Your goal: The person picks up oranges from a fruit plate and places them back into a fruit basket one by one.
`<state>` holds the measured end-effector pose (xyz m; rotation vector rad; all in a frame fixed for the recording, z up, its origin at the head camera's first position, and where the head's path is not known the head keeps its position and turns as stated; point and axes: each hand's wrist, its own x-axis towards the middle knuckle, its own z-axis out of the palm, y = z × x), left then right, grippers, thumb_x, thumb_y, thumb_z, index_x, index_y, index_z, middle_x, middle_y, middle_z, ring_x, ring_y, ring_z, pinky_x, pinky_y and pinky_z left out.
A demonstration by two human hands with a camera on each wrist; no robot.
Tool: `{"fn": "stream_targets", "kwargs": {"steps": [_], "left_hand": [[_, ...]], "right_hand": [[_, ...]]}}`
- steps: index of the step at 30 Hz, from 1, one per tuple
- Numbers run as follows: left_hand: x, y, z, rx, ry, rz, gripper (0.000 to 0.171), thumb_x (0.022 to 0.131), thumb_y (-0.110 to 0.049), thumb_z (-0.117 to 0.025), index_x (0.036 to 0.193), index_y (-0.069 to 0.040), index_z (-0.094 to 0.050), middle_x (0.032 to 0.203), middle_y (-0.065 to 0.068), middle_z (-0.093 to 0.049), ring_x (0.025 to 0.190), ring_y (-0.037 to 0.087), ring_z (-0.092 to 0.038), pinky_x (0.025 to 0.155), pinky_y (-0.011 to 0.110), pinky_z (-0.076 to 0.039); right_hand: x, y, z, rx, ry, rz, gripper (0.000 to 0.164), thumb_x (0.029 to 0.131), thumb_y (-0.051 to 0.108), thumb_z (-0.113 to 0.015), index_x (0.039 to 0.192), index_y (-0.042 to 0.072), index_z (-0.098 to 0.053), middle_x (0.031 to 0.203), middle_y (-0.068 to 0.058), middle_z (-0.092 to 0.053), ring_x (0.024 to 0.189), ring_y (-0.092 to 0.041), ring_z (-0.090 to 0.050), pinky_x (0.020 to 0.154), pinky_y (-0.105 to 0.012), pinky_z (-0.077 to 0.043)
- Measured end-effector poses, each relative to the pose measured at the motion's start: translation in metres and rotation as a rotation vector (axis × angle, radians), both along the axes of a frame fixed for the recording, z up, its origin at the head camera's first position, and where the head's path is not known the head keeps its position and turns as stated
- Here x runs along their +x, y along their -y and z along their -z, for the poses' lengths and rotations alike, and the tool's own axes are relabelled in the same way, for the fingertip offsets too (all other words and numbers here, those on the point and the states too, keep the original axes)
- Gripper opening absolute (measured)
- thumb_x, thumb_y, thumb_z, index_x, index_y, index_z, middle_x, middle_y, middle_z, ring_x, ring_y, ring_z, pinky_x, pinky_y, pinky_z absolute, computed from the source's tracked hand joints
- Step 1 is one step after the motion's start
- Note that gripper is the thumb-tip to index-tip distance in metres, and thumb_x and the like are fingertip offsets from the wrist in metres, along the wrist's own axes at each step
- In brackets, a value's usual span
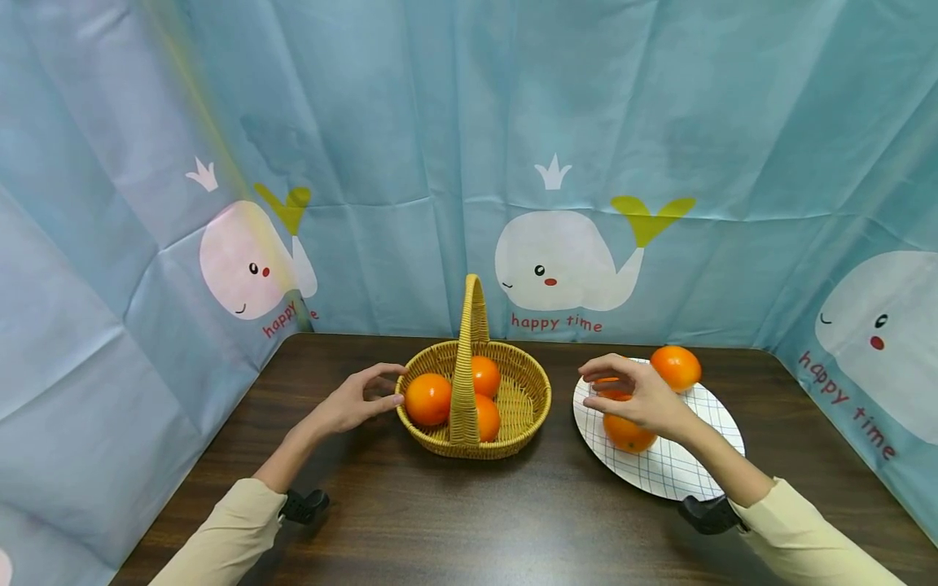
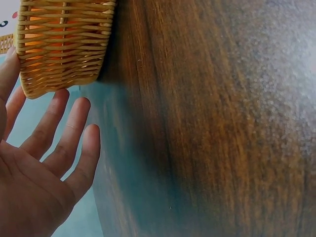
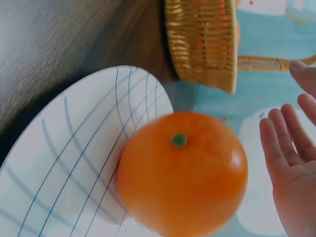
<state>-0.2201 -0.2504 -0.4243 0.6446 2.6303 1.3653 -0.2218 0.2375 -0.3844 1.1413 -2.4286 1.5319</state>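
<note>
My left hand (image 1: 357, 400) is at the left rim of a yellow wicker basket (image 1: 513, 443), fingers loosely spread and fingertips right at the rim. Inside the basket lie three oranges, one at the left (image 1: 428, 399) and two partly behind the tall handle (image 1: 463, 366). To the right, my right hand (image 1: 648, 399) hovers over a white plate (image 1: 707, 435) with thin blue lines, fingers relaxed and thumb apart, holding nothing. A front orange (image 1: 628, 438) and a back orange (image 1: 676, 368) sit on the plate; more orange shows behind the fingers. A large orange (image 3: 182, 173) with a green stem spot fills the right wrist view.
Basket and plate stand on a dark brown wooden table (image 1: 469, 521). A light blue curtain (image 1: 388, 244) printed with white whales hangs behind its back edge and along the sides. Between basket and plate is a strip of bare tabletop.
</note>
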Motion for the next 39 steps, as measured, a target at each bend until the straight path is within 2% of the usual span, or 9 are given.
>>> {"fn": "stream_targets", "kwargs": {"steps": [5, 10, 14, 23, 26, 29, 33, 39], "left_hand": [[-0.001, 0.000, 0.001, 0.003, 0.001, 0.003, 0.049, 0.100, -0.024, -0.069, 0.143, -0.008, -0.053, 0.141, 0.023, -0.052, 0.122, 0.042, -0.055, 0.076, 0.037, -0.055], [0.000, 0.000, 0.000, 0.004, 0.005, -0.001, 0.049, 0.100, -0.024, -0.069, 0.144, -0.008, -0.053, 0.139, 0.023, -0.053, 0.121, 0.041, -0.056, 0.075, 0.038, -0.055], [0.001, 0.000, -0.001, 0.008, 0.011, -0.003, 0.049, 0.100, -0.024, -0.069, 0.144, -0.009, -0.053, 0.139, 0.023, -0.054, 0.120, 0.040, -0.057, 0.074, 0.039, -0.056], [0.002, 0.000, -0.002, 0.002, 0.010, -0.006, 0.048, 0.100, -0.024, -0.069, 0.143, -0.010, -0.053, 0.137, 0.021, -0.056, 0.119, 0.039, -0.058, 0.074, 0.039, -0.055], [0.002, 0.000, -0.002, 0.002, 0.014, -0.006, 0.048, 0.100, -0.024, -0.069, 0.144, -0.010, -0.053, 0.136, 0.020, -0.057, 0.118, 0.038, -0.059, 0.074, 0.038, -0.055], [0.002, 0.000, -0.003, 0.002, 0.016, -0.006, 0.048, 0.100, -0.024, -0.069, 0.143, -0.010, -0.053, 0.137, 0.021, -0.056, 0.119, 0.039, -0.058, 0.075, 0.038, -0.055], [0.002, 0.001, -0.002, 0.004, 0.017, -0.009, 0.048, 0.100, -0.024, -0.069, 0.143, -0.010, -0.053, 0.137, 0.021, -0.056, 0.119, 0.039, -0.058, 0.075, 0.041, -0.055], [0.001, 0.000, -0.002, 0.004, 0.021, -0.006, 0.048, 0.100, -0.024, -0.069, 0.144, -0.011, -0.053, 0.136, 0.021, -0.056, 0.118, 0.038, -0.058, 0.075, 0.041, -0.055]], "right_hand": [[0.002, -0.013, -0.001, -0.014, 0.001, 0.016, 0.036, 0.086, -0.004, -0.079, 0.119, 0.002, -0.066, 0.115, -0.010, -0.067, 0.105, -0.025, -0.068, 0.088, -0.044, -0.054], [0.006, -0.027, -0.002, -0.002, 0.010, 0.055, 0.036, 0.088, -0.003, -0.078, 0.120, -0.006, -0.064, 0.116, -0.021, -0.065, 0.106, -0.035, -0.066, 0.089, -0.041, -0.053], [0.009, -0.038, 0.001, 0.004, -0.003, 0.092, 0.036, 0.087, -0.005, -0.078, 0.120, -0.009, -0.063, 0.116, -0.027, -0.061, 0.106, -0.037, -0.065, 0.088, -0.040, -0.054], [0.018, -0.058, 0.009, 0.017, -0.002, 0.157, 0.041, 0.087, -0.004, -0.079, 0.124, -0.008, -0.062, 0.119, -0.027, -0.062, 0.106, -0.030, -0.066, 0.088, -0.033, -0.054], [0.021, -0.063, 0.011, 0.044, -0.010, 0.187, 0.050, 0.085, -0.002, -0.082, 0.129, -0.007, -0.059, 0.122, -0.027, -0.061, 0.109, -0.026, -0.065, 0.090, -0.027, -0.052], [0.023, -0.068, 0.013, 0.083, -0.025, 0.208, 0.062, 0.083, -0.001, -0.083, 0.137, -0.004, -0.054, 0.128, -0.027, -0.058, 0.113, -0.016, -0.062, 0.091, -0.022, -0.049], [0.025, -0.073, 0.018, 0.110, -0.033, 0.208, 0.072, 0.080, -0.001, -0.085, 0.143, -0.001, -0.050, 0.136, -0.025, -0.052, 0.118, -0.007, -0.056, 0.093, -0.021, -0.048], [0.029, -0.074, 0.028, 0.125, -0.016, 0.192, 0.077, 0.078, 0.001, -0.088, 0.143, -0.001, -0.049, 0.141, -0.019, -0.050, 0.118, -0.021, -0.057, 0.092, -0.027, -0.051]]}}
